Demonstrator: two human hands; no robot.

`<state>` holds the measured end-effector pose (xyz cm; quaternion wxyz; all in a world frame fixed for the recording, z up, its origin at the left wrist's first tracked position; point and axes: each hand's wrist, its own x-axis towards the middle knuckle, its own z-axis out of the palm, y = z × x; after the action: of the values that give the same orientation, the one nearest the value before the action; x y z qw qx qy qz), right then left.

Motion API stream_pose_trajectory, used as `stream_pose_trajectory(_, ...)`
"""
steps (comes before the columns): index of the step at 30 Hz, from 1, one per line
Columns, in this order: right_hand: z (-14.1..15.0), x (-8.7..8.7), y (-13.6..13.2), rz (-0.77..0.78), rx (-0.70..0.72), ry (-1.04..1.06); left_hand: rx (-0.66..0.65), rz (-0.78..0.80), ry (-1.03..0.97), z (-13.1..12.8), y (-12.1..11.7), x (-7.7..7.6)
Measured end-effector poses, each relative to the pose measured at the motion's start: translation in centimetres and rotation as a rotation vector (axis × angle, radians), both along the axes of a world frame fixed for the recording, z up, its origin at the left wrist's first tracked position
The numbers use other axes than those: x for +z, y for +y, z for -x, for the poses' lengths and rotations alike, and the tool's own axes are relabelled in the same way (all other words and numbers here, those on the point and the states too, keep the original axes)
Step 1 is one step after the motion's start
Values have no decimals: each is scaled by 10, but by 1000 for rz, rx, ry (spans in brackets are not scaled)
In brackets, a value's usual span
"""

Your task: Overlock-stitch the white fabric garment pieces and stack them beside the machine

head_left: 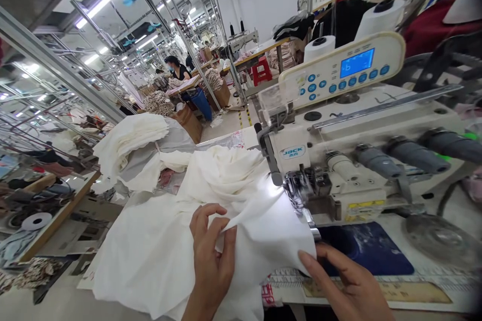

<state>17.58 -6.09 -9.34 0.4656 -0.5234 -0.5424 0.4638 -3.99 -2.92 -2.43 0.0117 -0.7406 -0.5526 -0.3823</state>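
In the head view, a person is working at a white JACK sewing machine (361, 125). A thin white cloth (263, 241) is lying in front of the machine and spilling to its left, with one edge close to the shiny presser foot (301, 190). The left hand (211, 261) is pinching a fold of the cloth between thumb and fingers, and the right hand (342, 281) is gripping the cloth's edge near the machine's front corner. Holding the cloth close to the edge with both hands looks like a good way to keep it smooth and stop it bunching up. The word JACK is showing in blue on the front of the machine, and a blue screen (357, 62) above it is lighting up with what looks like a "b". A yellow sticker (363, 210) is sitting low on the machine, but its words are too small to read. A pile of white cloth (130, 140) is resting to the machine's left, and a co-worker (176, 67) is sitting far beyond it.
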Motion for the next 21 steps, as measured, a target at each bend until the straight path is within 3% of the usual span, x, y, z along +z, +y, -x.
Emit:
stream_pose_trajectory(5, 1, 2, 0, 55, 9, 8, 9, -22, -6, -1, 15, 6)
stream_pose_trajectory(9, 6, 11, -2, 90, -87, 61, 49, -60, 1, -6, 31, 14)
stream_pose_trajectory(12, 8, 14, -1, 52, -139, 65, 136, -261, 104, -22, 30, 19)
stream_pose_trajectory(14, 6, 12, 0, -12, -114, 30, 55, -363, 166, -37, 20, 18)
stream_pose_trajectory(17, 3, 8, 0, -91, -79, -19, -196, -172, 166, -57, 4, 12)
stream_pose_trajectory(21, 2, 9, 0, -119, -146, -63, -254, 58, 122, -64, 3, 5)
